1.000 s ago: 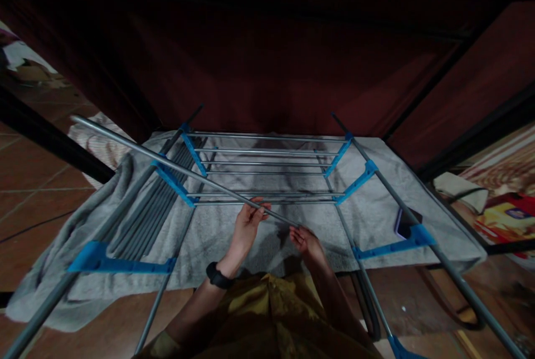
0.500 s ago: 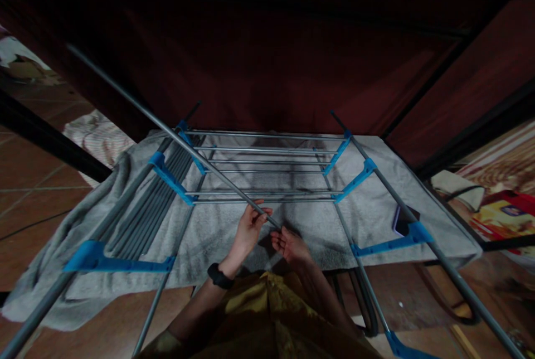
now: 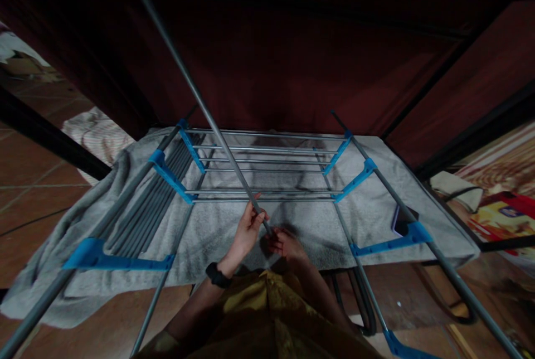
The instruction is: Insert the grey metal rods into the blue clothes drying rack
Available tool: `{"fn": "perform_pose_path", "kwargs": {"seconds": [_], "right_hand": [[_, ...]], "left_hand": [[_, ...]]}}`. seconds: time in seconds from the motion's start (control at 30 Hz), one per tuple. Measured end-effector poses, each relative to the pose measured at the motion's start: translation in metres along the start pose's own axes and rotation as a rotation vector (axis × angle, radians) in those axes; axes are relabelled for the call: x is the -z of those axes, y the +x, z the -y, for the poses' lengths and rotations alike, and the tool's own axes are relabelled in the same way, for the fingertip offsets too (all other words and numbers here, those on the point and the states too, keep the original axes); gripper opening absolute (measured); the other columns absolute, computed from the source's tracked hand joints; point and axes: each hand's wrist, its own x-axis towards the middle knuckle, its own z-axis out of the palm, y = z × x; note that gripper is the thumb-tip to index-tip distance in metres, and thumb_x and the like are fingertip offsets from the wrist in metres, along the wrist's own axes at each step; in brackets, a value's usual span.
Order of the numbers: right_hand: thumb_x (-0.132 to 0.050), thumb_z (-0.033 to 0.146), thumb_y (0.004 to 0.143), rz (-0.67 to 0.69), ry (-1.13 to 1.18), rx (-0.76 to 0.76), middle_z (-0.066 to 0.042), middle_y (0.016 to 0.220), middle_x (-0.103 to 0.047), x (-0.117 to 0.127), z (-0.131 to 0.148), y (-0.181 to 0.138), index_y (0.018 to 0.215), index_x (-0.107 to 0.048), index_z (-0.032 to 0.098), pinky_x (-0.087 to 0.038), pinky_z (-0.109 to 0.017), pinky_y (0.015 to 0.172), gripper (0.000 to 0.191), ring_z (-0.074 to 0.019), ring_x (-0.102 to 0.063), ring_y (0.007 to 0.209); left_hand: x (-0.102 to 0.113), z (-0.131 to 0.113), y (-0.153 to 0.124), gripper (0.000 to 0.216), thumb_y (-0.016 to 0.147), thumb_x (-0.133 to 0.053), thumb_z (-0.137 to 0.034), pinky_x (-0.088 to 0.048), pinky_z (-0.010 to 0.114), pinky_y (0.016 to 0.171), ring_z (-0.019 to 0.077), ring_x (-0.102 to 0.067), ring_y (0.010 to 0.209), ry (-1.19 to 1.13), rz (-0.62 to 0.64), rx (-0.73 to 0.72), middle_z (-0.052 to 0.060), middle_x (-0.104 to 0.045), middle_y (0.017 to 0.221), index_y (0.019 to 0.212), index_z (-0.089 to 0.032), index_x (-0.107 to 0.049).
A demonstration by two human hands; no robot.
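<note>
A long grey metal rod [image 3: 200, 101] slants from the upper left down to my hands, above the rack's crossbars. My left hand [image 3: 249, 226] is closed around it near its lower part. At the lower end, my right hand [image 3: 286, 243] has its fingers bent against the rod's tip, partly hiding it. Around my hands stands a partly assembled drying rack, with grey side tubes [image 3: 401, 203] and blue plastic brackets [image 3: 169, 176]. Several thin crossbars [image 3: 267, 149] span its middle. More loose rods [image 3: 154, 203] lie side by side within the left side of the frame.
A grey towel-like cloth [image 3: 292, 222] covers the surface beneath the rack. A phone [image 3: 402, 221] lies on it by a right bracket. A dark red panel [image 3: 267, 80] rises behind. To the right are a red and yellow package [image 3: 505, 214] and a beige item [image 3: 457, 190].
The rod's far end has swung up and to the right, so the rod stands steeper. Both hands stay near its lower end; the rack has not moved.
</note>
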Motion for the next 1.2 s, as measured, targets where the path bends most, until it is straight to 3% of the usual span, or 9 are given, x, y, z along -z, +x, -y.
{"fn": "perform_pose_path", "kwargs": {"seconds": [0.27,0.37,0.53,0.7,0.8,1.03,1.2], "right_hand": [[-0.1,0.04,0.072,-0.023,-0.032,0.109,-0.007,0.09,-0.086,0.014,0.019,-0.001,0.092,-0.078,0.024,-0.064,-0.036,0.077,0.034,-0.0222,-0.078,0.076],[-0.104,0.042,0.065,-0.04,-0.007,0.145,-0.009,0.092,-0.087,0.015,0.028,-0.003,0.092,-0.079,0.022,-0.062,-0.035,0.077,0.042,-0.0225,-0.079,0.078],[-0.103,0.043,0.065,-0.042,0.018,0.21,-0.009,0.094,-0.087,0.012,0.041,-0.008,0.094,-0.079,0.023,-0.061,-0.036,0.079,0.042,-0.0234,-0.079,0.08],[-0.1,0.041,0.07,-0.04,0.013,0.262,-0.009,0.095,-0.087,0.01,0.058,-0.012,0.095,-0.08,0.024,-0.06,-0.036,0.081,0.036,-0.0229,-0.078,0.082],[-0.099,0.039,0.073,-0.04,0.016,0.299,-0.008,0.097,-0.087,0.01,0.069,-0.015,0.096,-0.08,0.025,-0.061,-0.035,0.082,0.033,-0.022,-0.077,0.084],[-0.097,0.038,0.071,-0.075,0.043,0.374,-0.007,0.097,-0.086,0.011,0.088,-0.022,0.096,-0.081,0.024,-0.061,-0.032,0.08,0.032,-0.0206,-0.076,0.083],[-0.094,0.036,0.072,-0.1,0.056,0.415,-0.006,0.096,-0.086,0.011,0.098,-0.023,0.095,-0.08,0.025,-0.062,-0.032,0.079,0.029,-0.0201,-0.076,0.083]], "left_hand": [[0.011,0.002,0.004,0.059,0.102,-0.069,-0.042,-0.056,0.037,0.091,0.0206,-0.067,0.084,0.086,0.019,-0.068,-0.003,-0.065,0.086,0.159,-0.029,-0.063],[0.014,0.004,0.004,0.058,0.101,-0.068,-0.043,-0.056,0.036,0.088,0.0205,-0.064,0.082,0.106,0.013,-0.06,-0.002,-0.062,0.086,0.156,-0.028,-0.065],[0.016,0.01,0.003,0.052,0.094,-0.075,-0.045,-0.056,0.035,0.086,0.0201,-0.06,0.08,0.079,-0.026,-0.019,-0.001,-0.064,0.087,0.143,-0.027,-0.073],[0.025,0.01,0.005,0.044,0.086,-0.083,-0.053,-0.059,0.043,0.102,0.0298,-0.072,0.11,0.091,-0.152,-0.066,0.008,-0.079,0.107,0.122,-0.028,-0.08],[0.035,0.008,0.007,0.036,0.088,-0.081,-0.057,-0.059,0.044,0.103,0.0316,-0.074,0.109,0.199,-0.13,-0.07,0.009,-0.081,0.105,0.108,-0.027,-0.08],[0.07,0.017,0.008,0.039,0.078,-0.08,-0.064,-0.055,0.035,0.075,0.0243,-0.067,0.079,0.382,-0.168,-0.039,0.0,-0.068,0.077,0.086,-0.029,-0.063],[0.104,0.023,0.007,0.045,0.074,-0.08,-0.069,-0.054,0.035,0.075,0.0235,-0.065,0.077,0.522,-0.19,-0.033,-0.001,-0.066,0.076,0.08,-0.029,-0.06]]}}
